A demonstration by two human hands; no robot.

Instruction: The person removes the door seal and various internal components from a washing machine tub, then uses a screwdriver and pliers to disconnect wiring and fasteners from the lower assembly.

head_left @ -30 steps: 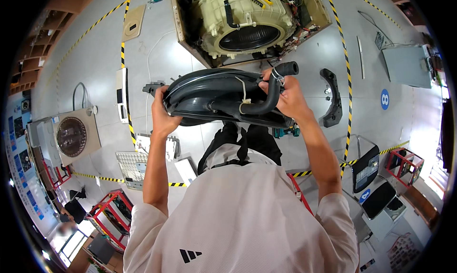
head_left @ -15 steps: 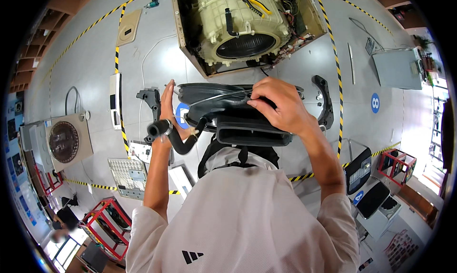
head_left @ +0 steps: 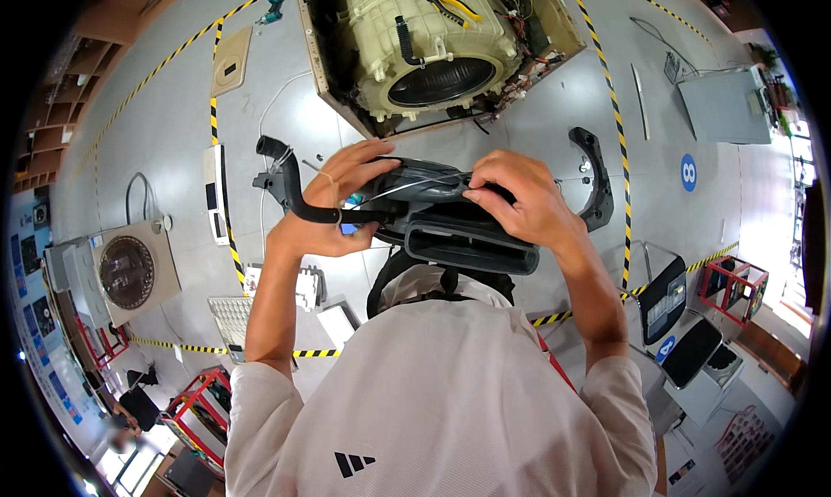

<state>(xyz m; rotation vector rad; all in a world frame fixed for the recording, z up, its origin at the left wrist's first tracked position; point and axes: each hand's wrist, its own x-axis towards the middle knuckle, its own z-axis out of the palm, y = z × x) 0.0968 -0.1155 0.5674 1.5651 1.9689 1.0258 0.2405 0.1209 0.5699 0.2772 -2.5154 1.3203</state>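
In front of my chest is a black rubber door gasket (head_left: pixel 415 170) with a wide rectangular duct mouth (head_left: pixel 472 248) on its near side. A bent black hose (head_left: pixel 293 181) with a wire clip at its upper end rises from its left and crosses my left hand (head_left: pixel 333 194). That hand's fingers curl over the gasket's left rim, with the thumb below. A thin silver wire (head_left: pixel 415 185) runs across the rubber to my right hand (head_left: pixel 519 198), whose thumb and index finger pinch it at the gasket's right side. The wire's end is hidden by those fingers.
Ahead stands an opened washing machine cabinet (head_left: pixel 316 55) with a cream tub (head_left: pixel 415 29); yellow-handled pliers (head_left: pixel 446 2) lie on it. Black brackets (head_left: pixel 595 181) flank me on the floor. A drill (head_left: pixel 273 5) and panels (head_left: pixel 232 60) lie far left; a chair (head_left: pixel 666 315) stands right.
My left hand has turned from flat beside the gasket to curled over its rim. The hose has swung upward and left. My right hand has shifted slightly right, still pinching.
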